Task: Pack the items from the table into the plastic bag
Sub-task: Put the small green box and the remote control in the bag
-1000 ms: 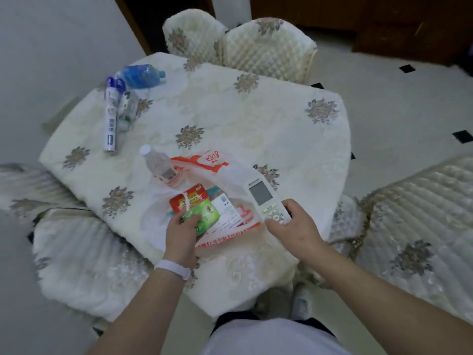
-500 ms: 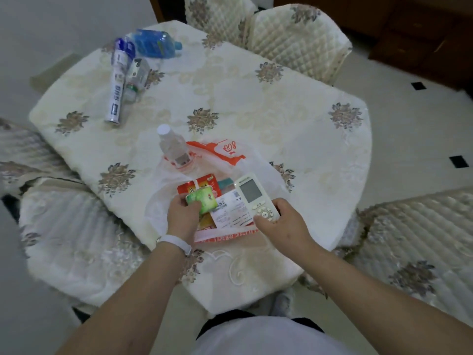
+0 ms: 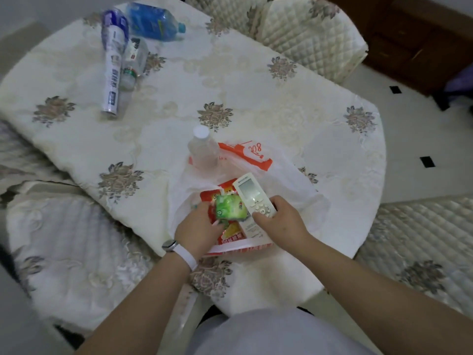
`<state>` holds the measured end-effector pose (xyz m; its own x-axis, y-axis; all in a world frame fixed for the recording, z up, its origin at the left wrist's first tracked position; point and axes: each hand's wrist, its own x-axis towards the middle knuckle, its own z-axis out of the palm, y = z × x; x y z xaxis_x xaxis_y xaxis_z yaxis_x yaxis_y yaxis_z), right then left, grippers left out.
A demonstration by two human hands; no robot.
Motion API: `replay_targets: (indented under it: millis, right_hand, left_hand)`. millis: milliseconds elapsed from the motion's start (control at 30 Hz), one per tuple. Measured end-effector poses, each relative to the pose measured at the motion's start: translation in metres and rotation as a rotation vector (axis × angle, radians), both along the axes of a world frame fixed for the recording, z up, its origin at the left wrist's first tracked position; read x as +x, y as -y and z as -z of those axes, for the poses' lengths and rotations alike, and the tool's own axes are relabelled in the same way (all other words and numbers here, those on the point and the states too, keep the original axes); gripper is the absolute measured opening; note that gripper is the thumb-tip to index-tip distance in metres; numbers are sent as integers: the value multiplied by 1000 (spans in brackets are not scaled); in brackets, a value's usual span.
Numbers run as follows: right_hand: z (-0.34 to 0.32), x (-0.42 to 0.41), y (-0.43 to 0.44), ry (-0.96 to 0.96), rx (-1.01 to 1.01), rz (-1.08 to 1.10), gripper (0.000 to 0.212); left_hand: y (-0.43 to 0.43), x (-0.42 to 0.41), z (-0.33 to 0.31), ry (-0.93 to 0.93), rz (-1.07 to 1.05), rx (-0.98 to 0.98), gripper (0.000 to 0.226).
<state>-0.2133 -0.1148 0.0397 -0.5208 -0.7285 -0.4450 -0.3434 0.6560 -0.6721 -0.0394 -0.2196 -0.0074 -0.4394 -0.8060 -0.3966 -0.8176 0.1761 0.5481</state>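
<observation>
The right hand (image 3: 280,221) pinches the lower end of a white remote control (image 3: 252,197), its grey screen facing up, while the left hand (image 3: 198,233) holds a green packet (image 3: 229,207) at the mouth of the white-and-orange plastic bag (image 3: 289,185) on the near table edge (red packets lie inside). A second ago the remote was right of the bag's contents; now it lies over them, touching the green packet.

Soft, dim, even light is seen — shadows are faint; edges are bent and blurred by the wide lens.
</observation>
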Motion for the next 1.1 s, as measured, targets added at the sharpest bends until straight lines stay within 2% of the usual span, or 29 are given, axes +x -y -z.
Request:
replay_targets:
  millis: [67,133,200,333,400,533,833,933,1100]
  right_hand:
    - [4,11,8,-15,10,-24,27]
    - [6,21,15,-43,27,-67,30]
    - [9,30,23,-33,30,-94,32]
    - [13,46,35,7,33,-116,31]
    - [16,54,40,-12,45,-152,35]
    - [21,71,53,-51,48,-260,32]
    - [30,78,86,-177,48,-455,30]
    - [39,81,78,-219,91,-547,28]
    - [39,72,57,-182,81,-636,18]
  left_hand:
    - [1,6,-1,141,78,-52,18]
    - [4,13,-7,127,50,-82,16]
    - [10,23,-18,20,-55,-125,15]
    - [27,47,-39,-377,-340,-122,11]
    - [33,55,-50,-491,-380,-147,17]
    - [29,63,-57,-598,-381,-101,20]
    - [-12,83,-44,-603,-413,42,21]
    - [-19,85,-45,-600,-463,16,18]
    - [-32,76,-54,-502,-503,-62,8]
